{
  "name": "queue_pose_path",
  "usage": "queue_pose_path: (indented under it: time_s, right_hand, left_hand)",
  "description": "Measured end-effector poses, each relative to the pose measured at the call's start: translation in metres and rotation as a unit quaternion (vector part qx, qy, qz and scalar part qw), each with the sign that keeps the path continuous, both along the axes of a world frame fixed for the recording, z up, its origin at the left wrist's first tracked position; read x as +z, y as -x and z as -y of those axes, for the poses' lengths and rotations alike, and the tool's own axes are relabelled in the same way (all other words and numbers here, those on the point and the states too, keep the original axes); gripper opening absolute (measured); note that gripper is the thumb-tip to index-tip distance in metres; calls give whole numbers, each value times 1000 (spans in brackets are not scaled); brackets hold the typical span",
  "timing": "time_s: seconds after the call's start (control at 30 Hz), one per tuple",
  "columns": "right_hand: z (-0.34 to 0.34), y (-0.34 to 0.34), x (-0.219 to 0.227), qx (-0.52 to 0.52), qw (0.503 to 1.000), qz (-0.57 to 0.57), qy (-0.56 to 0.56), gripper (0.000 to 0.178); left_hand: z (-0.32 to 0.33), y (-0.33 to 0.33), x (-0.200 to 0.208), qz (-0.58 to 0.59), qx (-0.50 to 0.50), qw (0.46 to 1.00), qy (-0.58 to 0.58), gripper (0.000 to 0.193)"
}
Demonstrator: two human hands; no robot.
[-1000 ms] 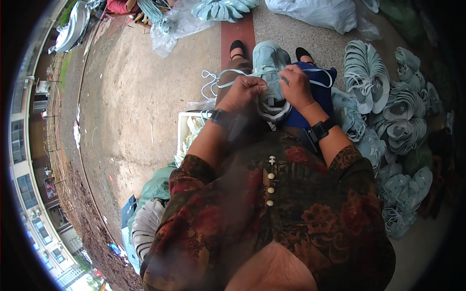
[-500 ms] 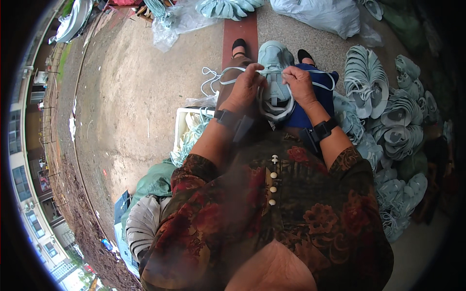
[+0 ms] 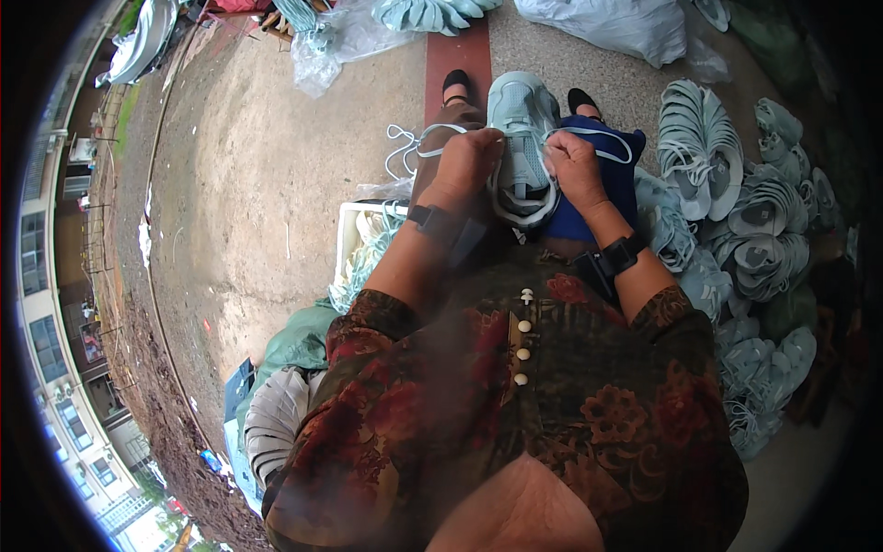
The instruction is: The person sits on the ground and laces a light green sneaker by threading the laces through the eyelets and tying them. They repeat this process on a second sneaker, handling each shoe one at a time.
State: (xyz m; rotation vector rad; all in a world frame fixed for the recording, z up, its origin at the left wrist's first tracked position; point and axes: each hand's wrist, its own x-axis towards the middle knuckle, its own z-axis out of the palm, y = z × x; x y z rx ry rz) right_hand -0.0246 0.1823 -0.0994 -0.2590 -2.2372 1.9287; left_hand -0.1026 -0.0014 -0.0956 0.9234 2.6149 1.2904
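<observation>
A pale blue-grey shoe upper (image 3: pixel 524 170) rests across my lap, toe pointing away from me and collar opening toward my body. My left hand (image 3: pixel 471 164) is closed at the left edge of its lacing area, pinching the white shoelace (image 3: pixel 397 149), whose loose end loops out to the left over the brown trouser leg. At the right edge, my right hand (image 3: pixel 575 166) also pinches the lace. Another loop of lace (image 3: pixel 635 147) arcs to the right over the blue cloth (image 3: pixel 598 198) on my thigh. The fingertips partly hide the eyelets.
Stacked shoe uppers (image 3: pixel 699 152) and tangled bundles lie along my right. To my left stands a white-rimmed box (image 3: pixel 342 239) of pale laces, with a green sack (image 3: pixel 299 336) and grey uppers (image 3: pixel 276 419) nearer me. Plastic bags (image 3: pixel 607 28) lie ahead.
Both hands have moved slightly apart, toward the sides of the shoe upper, uncovering more of its tongue. The view has shifted a little.
</observation>
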Motion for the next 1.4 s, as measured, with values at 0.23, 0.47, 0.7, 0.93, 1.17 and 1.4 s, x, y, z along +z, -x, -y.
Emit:
queue_pose_path:
  time_s: [0.23, 0.47, 0.7, 0.93, 1.17, 1.4]
  right_hand:
    - [-5, -2, 1, 14, 997, 10, 80, 10]
    - [-4, -4, 2, 23, 995, 16, 100, 10]
    - [-5, -5, 4, 25, 994, 26, 101, 12]
    - [-6, -3, -3, 28, 991, 13, 128, 12]
    - [-4, -3, -4, 24, 990, 18, 138, 11]
    - [-8, -3, -1, 24, 991, 18, 127, 9]
  left_hand:
    - [0, -5, 38, 74, 8, 995, 70, 42]
    - [3, -5, 16, 122, -9, 992, -25, 24]
    - [-11, -10, 22, -12, -19, 993, 114, 7]
    - [-23, -19, 18, -68, 50, 980, 180, 16]
    - [-27, -18, 22, -48, 54, 974, 213, 18]
    - [-44, -12, 47, 9, 37, 938, 345, 18]
